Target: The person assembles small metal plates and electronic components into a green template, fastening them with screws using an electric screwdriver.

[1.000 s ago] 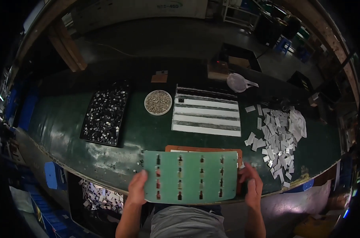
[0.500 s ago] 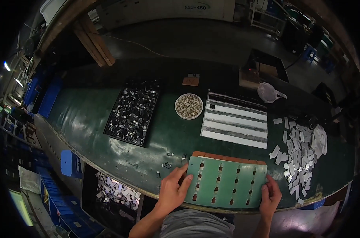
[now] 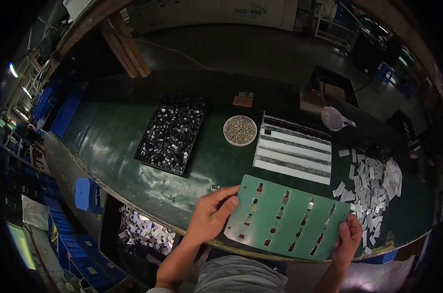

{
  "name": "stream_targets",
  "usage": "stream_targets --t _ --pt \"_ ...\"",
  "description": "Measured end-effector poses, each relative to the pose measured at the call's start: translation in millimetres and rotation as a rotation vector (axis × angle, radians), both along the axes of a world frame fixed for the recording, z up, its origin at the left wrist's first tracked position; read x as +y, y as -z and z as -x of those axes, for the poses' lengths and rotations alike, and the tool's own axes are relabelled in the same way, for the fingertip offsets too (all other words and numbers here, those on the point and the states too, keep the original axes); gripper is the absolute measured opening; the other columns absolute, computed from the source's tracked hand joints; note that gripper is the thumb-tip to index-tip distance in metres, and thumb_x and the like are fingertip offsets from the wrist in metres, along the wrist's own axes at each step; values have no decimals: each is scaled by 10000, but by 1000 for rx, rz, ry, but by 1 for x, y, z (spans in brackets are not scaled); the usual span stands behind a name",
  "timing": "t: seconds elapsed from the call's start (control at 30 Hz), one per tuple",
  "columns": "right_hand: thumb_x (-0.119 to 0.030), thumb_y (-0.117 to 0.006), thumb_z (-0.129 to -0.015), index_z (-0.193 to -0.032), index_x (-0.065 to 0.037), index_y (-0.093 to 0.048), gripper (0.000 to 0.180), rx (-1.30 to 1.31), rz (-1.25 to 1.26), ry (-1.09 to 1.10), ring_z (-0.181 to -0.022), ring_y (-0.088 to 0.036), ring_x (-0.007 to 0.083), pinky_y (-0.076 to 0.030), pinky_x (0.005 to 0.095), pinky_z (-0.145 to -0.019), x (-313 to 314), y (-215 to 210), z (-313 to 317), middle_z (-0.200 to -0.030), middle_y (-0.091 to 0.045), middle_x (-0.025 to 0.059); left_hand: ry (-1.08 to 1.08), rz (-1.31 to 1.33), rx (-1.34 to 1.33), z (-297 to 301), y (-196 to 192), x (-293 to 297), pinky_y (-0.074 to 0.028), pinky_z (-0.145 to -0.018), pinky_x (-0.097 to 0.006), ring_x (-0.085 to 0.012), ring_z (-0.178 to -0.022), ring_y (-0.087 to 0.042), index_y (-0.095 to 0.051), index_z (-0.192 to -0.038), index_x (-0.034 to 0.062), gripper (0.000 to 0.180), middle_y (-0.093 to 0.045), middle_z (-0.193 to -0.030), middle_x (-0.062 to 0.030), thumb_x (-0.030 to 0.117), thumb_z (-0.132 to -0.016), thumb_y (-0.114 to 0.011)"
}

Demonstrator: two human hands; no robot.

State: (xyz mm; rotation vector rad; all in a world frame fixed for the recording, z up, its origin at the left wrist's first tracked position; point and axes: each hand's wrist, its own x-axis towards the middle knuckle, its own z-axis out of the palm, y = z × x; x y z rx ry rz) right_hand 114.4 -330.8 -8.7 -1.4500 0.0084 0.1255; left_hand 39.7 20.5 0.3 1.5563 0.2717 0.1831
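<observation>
A thin green plate [image 3: 293,207], pierced by several columns of small cut-outs, is held between my two hands near the table's front edge. My left hand [image 3: 211,214] pinches its left edge, thumb on top. On the opposite side, my right hand [image 3: 348,240] grips the lower right edge with curled fingers. Brown and pale patches show through the cut-outs. The plate is tilted, its right side nearer to me. One small black part [image 3: 215,186] lies just beyond my left hand.
A black tray [image 3: 139,157] full of small black parts stands left of a round dish [image 3: 239,144] of tiny metal pieces. Behind the plate lies a white-and-grey striped sheet [image 3: 292,156]. Pale rectangular pieces [image 3: 365,190] are heaped at right. A bin [image 3: 109,224] of scraps sits below the edge.
The green plate has turned clockwise, its right side now farther right and lower. Both hands moved with it. The orange-brown edge behind it is now hidden.
</observation>
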Motion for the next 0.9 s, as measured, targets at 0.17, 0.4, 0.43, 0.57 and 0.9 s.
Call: stream_targets --t 0.17,0.4,0.43,0.57,0.9 --pt "-225 -713 -910 -1169 52 -574 403 54 -268 -175 -627 -618 81 -455 187 -504 2 -8 9 -944 -710 99 -32 505 -40 -20 4 16 -544 -840 -280 -131 -949 -662 -481 -1476 -8 450 -697 -1140 -111 231 -1095 -489" --pt "-279 -759 -899 -1301 33 -528 559 -58 -294 114 -854 -699 188 -577 283 -634 49 15 34 -1141 -680 140 241 398 117 31 18 -36 -505 -743 -256 -88 -874 -584 -540 -1307 15 325 -628 -1046 -32 136 -1017 -628" --pt "-282 -751 -907 -1311 26 -516 560 -22 -274 82 -796 -696 186 -575 295 -599 55 11 37 -1098 -686 138 314 303 138 36 22 -49 -521 -733 -257 -91 -893 -597 -544 -1311 5 341 -645 -1063 -62 99 -998 -638" --pt "-262 -698 -943 -1359 -2 -432 558 -100 -311 98 -557 -610 176 -535 320 -484 84 20 45 -887 -656 123 416 335 218 40 21 -92 -481 -706 -223 -64 -815 -564 -542 -1300 16 324 -619 -983 -6 183 -1034 -622" --pt "-158 -598 -975 -1335 -36 -375 441 -82 -226 -180 -731 -668 232 -603 390 -611 83 27 74 -1007 -628 148 135 904 176 46 44 -93 -480 -661 -286 -135 -761 -597 -626 -1135 24 177 -673 -994 -74 153 -1020 -585"
